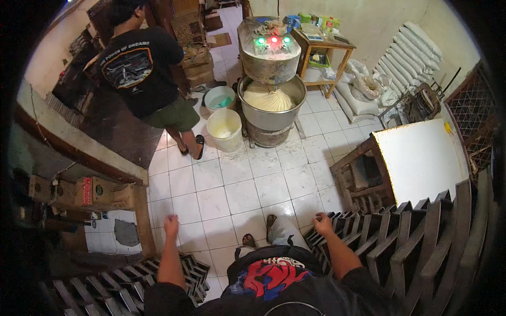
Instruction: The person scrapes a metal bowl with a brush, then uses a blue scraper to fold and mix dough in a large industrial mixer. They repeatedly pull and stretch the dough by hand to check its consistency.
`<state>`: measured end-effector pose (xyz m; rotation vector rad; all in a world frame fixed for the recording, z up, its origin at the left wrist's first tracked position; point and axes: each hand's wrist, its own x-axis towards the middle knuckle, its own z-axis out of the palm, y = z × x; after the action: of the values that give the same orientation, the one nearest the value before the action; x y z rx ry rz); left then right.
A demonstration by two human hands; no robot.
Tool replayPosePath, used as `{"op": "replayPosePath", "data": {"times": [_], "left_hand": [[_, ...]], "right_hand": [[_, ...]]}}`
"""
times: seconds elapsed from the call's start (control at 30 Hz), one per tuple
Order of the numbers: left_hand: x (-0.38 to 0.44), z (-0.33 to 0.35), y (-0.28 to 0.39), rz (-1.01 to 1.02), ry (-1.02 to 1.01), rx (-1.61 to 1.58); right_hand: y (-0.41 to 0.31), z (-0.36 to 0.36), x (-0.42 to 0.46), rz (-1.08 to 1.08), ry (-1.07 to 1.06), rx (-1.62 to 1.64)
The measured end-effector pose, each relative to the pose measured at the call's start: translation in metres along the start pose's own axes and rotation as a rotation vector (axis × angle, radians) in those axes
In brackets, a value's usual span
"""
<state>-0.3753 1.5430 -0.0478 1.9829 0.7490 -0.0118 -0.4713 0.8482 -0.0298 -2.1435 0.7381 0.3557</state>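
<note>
My left hand [171,226] hangs in the air over the white tiled floor, its fingers loosely curled, and nothing shows in it. On the other side, my right hand [323,224] is beside a metal rack, fingers partly bent and apart, holding nothing visible. Ahead stands a large dough mixer [270,59] with green and red lights lit. Its steel bowl [272,114] holds pale dough [270,98]. Left of the bowl are a white plastic bucket [224,132] and another bucket [219,98] with something green inside.
A person [138,71] in a black shirt stands at the upper left. Metal racks [399,233] flank me. A white-topped table [423,158] is at right; beyond it lie sacks [411,55]. A wooden shelf stand [324,43] is beside the mixer.
</note>
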Motion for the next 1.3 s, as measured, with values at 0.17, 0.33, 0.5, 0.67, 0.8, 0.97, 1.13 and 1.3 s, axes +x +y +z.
{"op": "replayPosePath", "data": {"times": [0.17, 0.33, 0.5, 0.67, 0.8, 0.97, 1.13, 1.3], "left_hand": [[0.097, 0.077, 0.195, 0.128, -0.045, -0.128], [0.079, 0.187, 0.177, 0.215, -0.391, -0.057], [-0.014, 0.249, 0.086, -0.29, -0.418, 0.145], [-0.087, 0.254, -0.035, -0.604, -0.417, 0.267], [-0.02, 0.278, 0.066, -0.901, -0.374, 0.132], [0.037, 0.306, 0.151, -0.997, -0.094, -0.39], [0.01, 0.327, 0.127, -1.231, -0.127, -0.342], [0.011, 0.359, 0.168, -1.146, -0.129, -0.316]], "right_hand": [[0.0, 0.015, 0.1, -0.072, -0.033, -0.168], [-0.096, 0.019, 0.197, -0.129, -0.057, -0.123], [-0.27, -0.007, 0.339, -0.578, 0.006, -0.297], [-0.422, 0.015, 0.483, -0.797, 0.065, -0.506], [-0.477, 0.074, 0.605, -1.009, -0.211, -0.684], [-0.457, 0.145, 0.678, -1.362, -0.675, -1.377], [-0.443, 0.236, 0.723, -1.035, -0.449, -1.243], [-0.475, 0.237, 0.738, -1.039, -0.469, -0.884]]}}
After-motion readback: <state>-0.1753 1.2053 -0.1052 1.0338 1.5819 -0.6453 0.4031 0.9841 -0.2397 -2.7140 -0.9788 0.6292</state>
